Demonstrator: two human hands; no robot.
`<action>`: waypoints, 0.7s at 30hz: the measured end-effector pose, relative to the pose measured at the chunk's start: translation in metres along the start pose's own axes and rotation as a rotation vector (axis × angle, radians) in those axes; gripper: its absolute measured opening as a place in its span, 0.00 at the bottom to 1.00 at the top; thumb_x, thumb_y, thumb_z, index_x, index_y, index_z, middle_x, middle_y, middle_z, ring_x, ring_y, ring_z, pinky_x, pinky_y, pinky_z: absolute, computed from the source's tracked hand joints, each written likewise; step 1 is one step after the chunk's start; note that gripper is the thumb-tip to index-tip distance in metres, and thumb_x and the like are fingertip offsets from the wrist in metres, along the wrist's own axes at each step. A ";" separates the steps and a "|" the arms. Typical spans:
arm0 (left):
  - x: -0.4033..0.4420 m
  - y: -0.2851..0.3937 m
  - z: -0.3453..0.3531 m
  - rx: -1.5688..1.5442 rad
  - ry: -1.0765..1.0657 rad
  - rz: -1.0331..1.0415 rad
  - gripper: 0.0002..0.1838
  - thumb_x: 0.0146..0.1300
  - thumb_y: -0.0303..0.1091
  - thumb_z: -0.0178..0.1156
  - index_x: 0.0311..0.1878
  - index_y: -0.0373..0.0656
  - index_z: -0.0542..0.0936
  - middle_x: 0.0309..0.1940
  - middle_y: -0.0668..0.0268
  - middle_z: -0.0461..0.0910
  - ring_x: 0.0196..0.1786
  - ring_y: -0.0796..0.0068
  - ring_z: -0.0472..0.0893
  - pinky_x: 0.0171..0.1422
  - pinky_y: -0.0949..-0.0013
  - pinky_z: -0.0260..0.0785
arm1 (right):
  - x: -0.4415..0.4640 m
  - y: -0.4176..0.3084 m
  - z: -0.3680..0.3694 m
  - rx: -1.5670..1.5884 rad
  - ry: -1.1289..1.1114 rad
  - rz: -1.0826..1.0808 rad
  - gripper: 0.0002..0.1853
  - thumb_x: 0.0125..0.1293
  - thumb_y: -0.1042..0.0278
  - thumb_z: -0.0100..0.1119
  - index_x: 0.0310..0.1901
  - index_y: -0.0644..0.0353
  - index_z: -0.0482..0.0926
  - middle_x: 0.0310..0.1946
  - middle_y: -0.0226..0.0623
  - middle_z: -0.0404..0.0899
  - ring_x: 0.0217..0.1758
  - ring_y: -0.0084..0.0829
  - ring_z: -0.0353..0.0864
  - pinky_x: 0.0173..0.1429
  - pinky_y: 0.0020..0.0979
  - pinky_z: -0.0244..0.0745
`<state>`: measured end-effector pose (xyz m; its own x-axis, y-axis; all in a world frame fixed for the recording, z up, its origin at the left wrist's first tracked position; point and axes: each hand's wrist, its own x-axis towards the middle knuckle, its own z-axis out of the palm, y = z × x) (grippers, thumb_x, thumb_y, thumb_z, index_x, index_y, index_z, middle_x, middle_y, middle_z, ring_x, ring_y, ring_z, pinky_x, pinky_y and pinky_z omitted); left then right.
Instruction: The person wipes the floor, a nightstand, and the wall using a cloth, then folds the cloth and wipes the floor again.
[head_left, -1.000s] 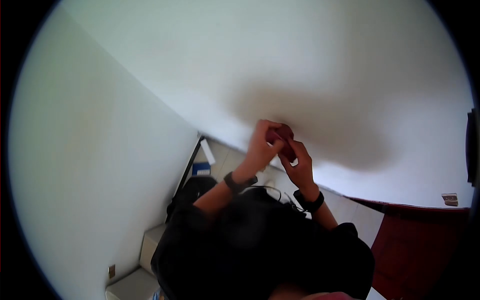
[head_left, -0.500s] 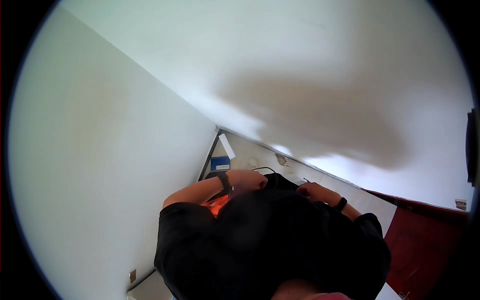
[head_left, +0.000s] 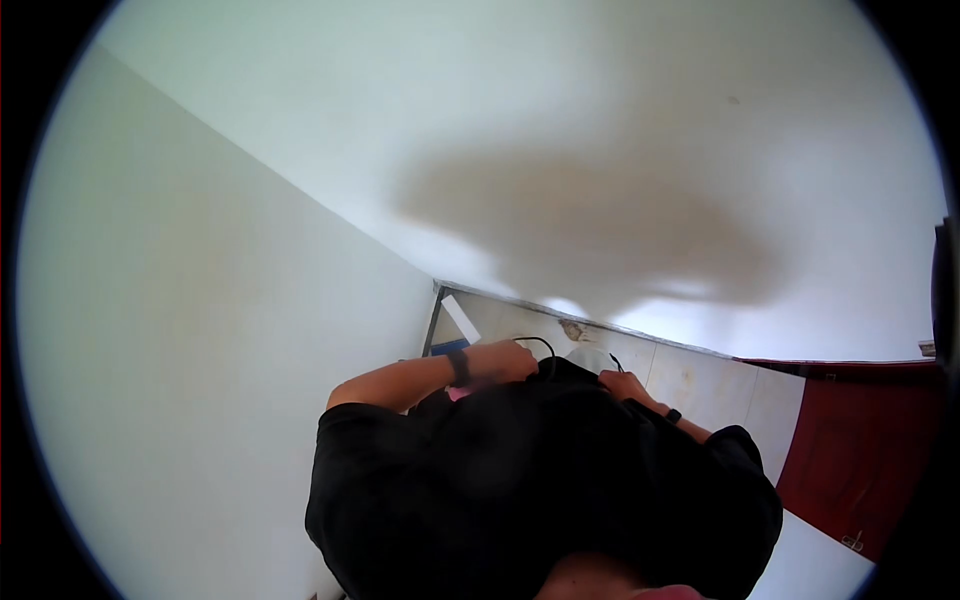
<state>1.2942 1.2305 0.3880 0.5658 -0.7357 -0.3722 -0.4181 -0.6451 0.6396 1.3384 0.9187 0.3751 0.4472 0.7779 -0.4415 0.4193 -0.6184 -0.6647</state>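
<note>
Both hands lowered, dark red item no longer identifiable. Left hand (head_left: 515, 360) beside looped black cable (head_left: 549, 348), right hand (head_left: 622, 385) near black cloth (head_left: 566, 372), above floor's (head_left: 700, 385) wall-side edge. Fingers curled, partly hidden; can't tell grip.

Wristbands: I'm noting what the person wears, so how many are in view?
2: a wide band behind the left hand, a small band behind the right hand.

Wall (head_left: 200, 300) on left, second wall (head_left: 600, 120) ahead; they meet front-left. Floor (head_left: 700, 385) at foot of wall ahead. Strip (head_left: 461, 320) on floor, in corner. Box (head_left: 449, 348) just behind strip, nearer person (head_left: 540, 470). Cable (head_left: 547, 347) before person, beside left hand (head_left: 515, 362), left of right hand (head_left: 622, 386). Door (head_left: 850, 440) to right.
</note>
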 end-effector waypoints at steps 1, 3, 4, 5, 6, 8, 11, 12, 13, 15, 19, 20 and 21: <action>-0.003 -0.002 0.005 0.009 0.021 0.034 0.10 0.61 0.33 0.55 0.36 0.36 0.81 0.35 0.49 0.82 0.43 0.45 0.81 0.48 0.53 0.73 | -0.007 -0.009 -0.002 0.029 -0.017 0.043 0.10 0.65 0.62 0.53 0.35 0.62 0.73 0.31 0.46 0.77 0.36 0.53 0.80 0.39 0.45 0.74; -0.009 0.005 0.000 0.010 0.029 0.094 0.10 0.61 0.33 0.55 0.36 0.37 0.81 0.35 0.50 0.82 0.43 0.46 0.81 0.48 0.53 0.73 | -0.028 -0.003 0.010 0.246 0.101 -0.167 0.10 0.65 0.63 0.53 0.39 0.61 0.76 0.33 0.46 0.79 0.38 0.51 0.81 0.41 0.44 0.75; -0.017 0.019 -0.019 0.011 0.017 0.118 0.09 0.61 0.33 0.55 0.36 0.37 0.81 0.35 0.50 0.82 0.43 0.46 0.81 0.49 0.53 0.73 | -0.035 0.001 0.014 0.354 0.159 -0.279 0.11 0.65 0.64 0.52 0.41 0.61 0.78 0.34 0.45 0.80 0.39 0.50 0.82 0.42 0.44 0.76; -0.023 0.027 -0.029 0.012 0.003 0.139 0.09 0.61 0.33 0.55 0.36 0.37 0.80 0.35 0.50 0.82 0.43 0.46 0.81 0.49 0.53 0.72 | -0.041 -0.002 0.012 0.325 0.150 -0.225 0.10 0.64 0.65 0.53 0.40 0.61 0.77 0.34 0.45 0.79 0.38 0.50 0.82 0.42 0.43 0.76; -0.023 0.021 -0.022 -0.054 0.050 0.199 0.09 0.62 0.32 0.54 0.36 0.37 0.80 0.36 0.50 0.82 0.43 0.46 0.81 0.49 0.53 0.72 | -0.051 -0.011 0.008 0.302 0.142 -0.173 0.09 0.64 0.66 0.53 0.39 0.61 0.77 0.33 0.44 0.79 0.38 0.49 0.82 0.42 0.42 0.76; -0.025 0.008 -0.009 -0.159 0.068 0.270 0.09 0.62 0.32 0.54 0.36 0.36 0.80 0.36 0.50 0.82 0.43 0.45 0.81 0.49 0.52 0.72 | -0.058 -0.025 0.008 0.267 0.137 -0.121 0.08 0.64 0.66 0.54 0.38 0.61 0.76 0.32 0.43 0.78 0.37 0.49 0.82 0.40 0.41 0.75; -0.028 0.012 -0.035 -0.222 -0.120 0.224 0.09 0.63 0.30 0.53 0.39 0.36 0.79 0.36 0.49 0.82 0.44 0.45 0.81 0.49 0.52 0.72 | -0.042 -0.037 -0.012 0.289 0.108 -0.187 0.07 0.63 0.65 0.56 0.37 0.60 0.75 0.30 0.44 0.76 0.36 0.48 0.80 0.40 0.40 0.75; -0.035 0.011 -0.026 -0.152 -0.140 0.184 0.09 0.62 0.31 0.54 0.38 0.37 0.80 0.35 0.49 0.82 0.43 0.45 0.81 0.47 0.51 0.72 | -0.031 -0.043 -0.016 0.295 0.096 -0.255 0.07 0.63 0.65 0.55 0.38 0.59 0.75 0.30 0.43 0.75 0.37 0.47 0.80 0.41 0.40 0.75; -0.048 0.006 -0.012 -0.084 -0.161 0.145 0.09 0.61 0.32 0.54 0.37 0.38 0.80 0.35 0.49 0.82 0.41 0.44 0.81 0.46 0.49 0.72 | -0.020 -0.048 -0.017 0.302 0.084 -0.320 0.07 0.63 0.66 0.55 0.38 0.59 0.75 0.30 0.43 0.75 0.38 0.46 0.80 0.42 0.40 0.75; -0.078 0.009 -0.002 -0.033 -0.155 0.074 0.09 0.59 0.32 0.55 0.37 0.38 0.81 0.34 0.48 0.82 0.40 0.44 0.81 0.45 0.48 0.71 | 0.013 -0.044 0.007 0.201 0.041 -0.253 0.07 0.64 0.65 0.56 0.39 0.58 0.77 0.34 0.42 0.78 0.42 0.45 0.81 0.45 0.38 0.75; -0.102 0.046 -0.029 -0.076 -0.092 0.025 0.09 0.60 0.30 0.54 0.37 0.35 0.81 0.35 0.47 0.82 0.42 0.43 0.81 0.46 0.51 0.73 | 0.018 -0.052 0.004 0.392 -0.026 -0.296 0.08 0.65 0.65 0.56 0.40 0.59 0.78 0.38 0.41 0.81 0.44 0.42 0.82 0.48 0.36 0.74; -0.096 0.051 -0.034 -0.074 -0.088 0.039 0.10 0.61 0.29 0.53 0.37 0.34 0.81 0.35 0.46 0.82 0.43 0.43 0.81 0.47 0.52 0.74 | -0.002 -0.048 -0.002 0.425 -0.006 -0.306 0.08 0.66 0.65 0.55 0.40 0.60 0.78 0.37 0.41 0.80 0.44 0.41 0.82 0.48 0.36 0.73; -0.082 0.054 -0.043 -0.088 -0.121 0.051 0.09 0.60 0.30 0.54 0.37 0.34 0.80 0.35 0.46 0.82 0.42 0.43 0.81 0.46 0.51 0.73 | -0.022 -0.045 -0.010 0.456 0.015 -0.318 0.08 0.67 0.65 0.55 0.40 0.60 0.77 0.37 0.42 0.80 0.43 0.40 0.82 0.48 0.35 0.73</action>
<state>1.2557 1.2655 0.4820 0.4535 -0.7898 -0.4130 -0.3769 -0.5898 0.7142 1.3177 0.9278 0.4207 0.3670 0.9145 -0.1701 0.1524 -0.2395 -0.9589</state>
